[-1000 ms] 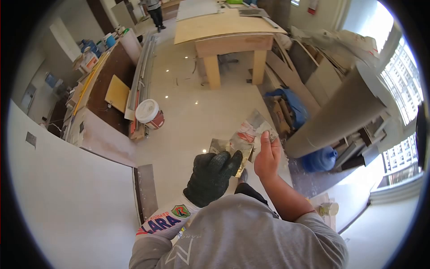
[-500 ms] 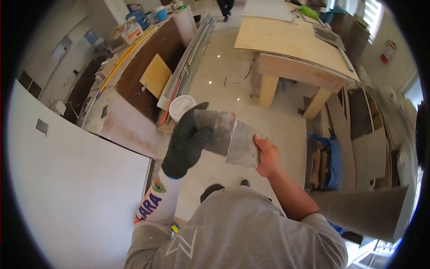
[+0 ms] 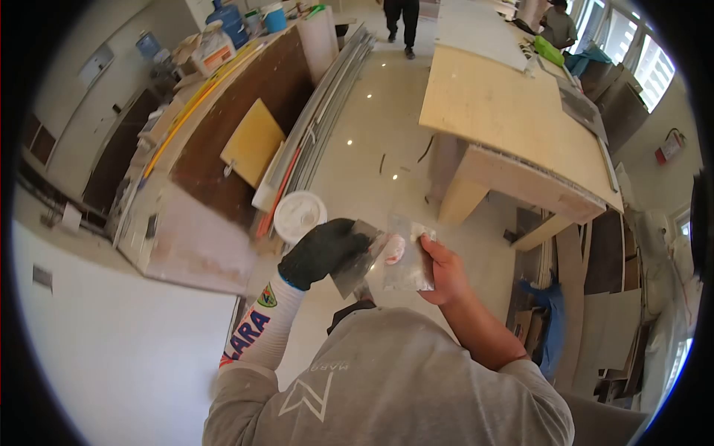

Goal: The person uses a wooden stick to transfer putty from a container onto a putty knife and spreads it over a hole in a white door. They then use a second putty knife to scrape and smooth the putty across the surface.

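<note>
My left hand (image 3: 320, 253), in a dark glove, is closed on a flat metal scraper (image 3: 349, 278) held at a slant. Beside it, my bare right hand (image 3: 446, 275) grips a second metal scraper (image 3: 409, 278), thumb on its upper face. A lump of pinkish-white putty (image 3: 394, 249) lies on that right scraper. The inner edges of the two scrapers come close together in front of my chest, with the left one near the putty. Most of my left fingers are hidden around the plate.
A white-lidded bucket (image 3: 299, 215) stands on the floor beyond my left hand, near long metal profiles (image 3: 335, 97). A plywood-topped table (image 3: 506, 111) is ahead right. A white panel (image 3: 111, 349) is at left. Another person's legs (image 3: 405, 22) show in the aisle.
The scrapers, overlapping before, are now angled apart at their inner edges, and the putty shows on the right one. My view has shifted; the person in the aisle appears closer.
</note>
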`<state>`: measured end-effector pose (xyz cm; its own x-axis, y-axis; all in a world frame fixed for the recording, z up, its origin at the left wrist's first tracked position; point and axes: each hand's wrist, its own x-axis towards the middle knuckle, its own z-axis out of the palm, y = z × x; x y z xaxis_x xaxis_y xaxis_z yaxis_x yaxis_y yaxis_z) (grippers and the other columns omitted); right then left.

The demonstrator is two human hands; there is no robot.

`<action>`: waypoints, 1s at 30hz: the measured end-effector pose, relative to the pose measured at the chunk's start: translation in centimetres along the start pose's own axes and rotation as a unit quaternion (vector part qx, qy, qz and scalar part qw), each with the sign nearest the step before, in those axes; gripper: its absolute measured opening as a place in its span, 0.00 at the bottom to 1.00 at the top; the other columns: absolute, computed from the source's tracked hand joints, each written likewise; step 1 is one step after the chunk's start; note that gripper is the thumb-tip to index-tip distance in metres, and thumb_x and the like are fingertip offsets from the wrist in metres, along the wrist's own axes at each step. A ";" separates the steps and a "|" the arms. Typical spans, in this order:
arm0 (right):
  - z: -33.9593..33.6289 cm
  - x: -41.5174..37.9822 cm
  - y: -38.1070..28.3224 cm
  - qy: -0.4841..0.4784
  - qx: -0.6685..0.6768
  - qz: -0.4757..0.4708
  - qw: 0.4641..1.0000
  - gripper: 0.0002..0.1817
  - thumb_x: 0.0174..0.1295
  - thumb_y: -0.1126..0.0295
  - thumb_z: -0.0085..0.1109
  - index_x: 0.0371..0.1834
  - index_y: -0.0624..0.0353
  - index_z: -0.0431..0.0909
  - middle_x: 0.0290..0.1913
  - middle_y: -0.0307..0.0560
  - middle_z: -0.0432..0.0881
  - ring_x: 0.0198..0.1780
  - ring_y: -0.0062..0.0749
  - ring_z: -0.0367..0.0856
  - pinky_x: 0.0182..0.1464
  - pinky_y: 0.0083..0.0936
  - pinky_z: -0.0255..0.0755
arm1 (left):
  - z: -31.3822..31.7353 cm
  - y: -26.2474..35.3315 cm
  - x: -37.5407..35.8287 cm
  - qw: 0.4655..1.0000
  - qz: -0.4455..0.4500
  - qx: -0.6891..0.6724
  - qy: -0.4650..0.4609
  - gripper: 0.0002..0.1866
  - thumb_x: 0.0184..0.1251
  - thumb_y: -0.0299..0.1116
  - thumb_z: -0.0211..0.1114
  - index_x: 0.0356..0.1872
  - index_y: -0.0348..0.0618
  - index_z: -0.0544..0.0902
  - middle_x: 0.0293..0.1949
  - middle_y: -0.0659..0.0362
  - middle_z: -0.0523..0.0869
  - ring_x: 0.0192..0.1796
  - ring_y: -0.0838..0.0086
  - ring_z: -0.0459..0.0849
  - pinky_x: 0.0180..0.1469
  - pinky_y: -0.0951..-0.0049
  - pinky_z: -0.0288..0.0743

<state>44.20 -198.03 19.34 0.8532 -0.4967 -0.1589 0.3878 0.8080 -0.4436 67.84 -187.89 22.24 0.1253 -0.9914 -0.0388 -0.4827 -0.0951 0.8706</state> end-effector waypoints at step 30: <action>-5.0 52.5 -32.1 0.214 -0.221 -0.470 0.827 0.18 0.79 0.68 0.48 0.67 0.63 0.69 0.60 0.46 0.79 0.60 0.28 0.76 0.64 0.29 0.70 | -20.5 -2.8 57.2 0.923 0.277 0.248 0.103 0.23 0.67 0.25 0.61 0.64 0.35 0.77 0.44 0.44 0.84 0.45 0.51 0.84 0.48 0.55 0.79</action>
<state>74.80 -251.67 20.79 0.0088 -0.9830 0.1834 0.5639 -0.1466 -0.8127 94.14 -242.49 27.65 -0.1231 -0.8670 0.4829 -0.8528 0.3413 0.3953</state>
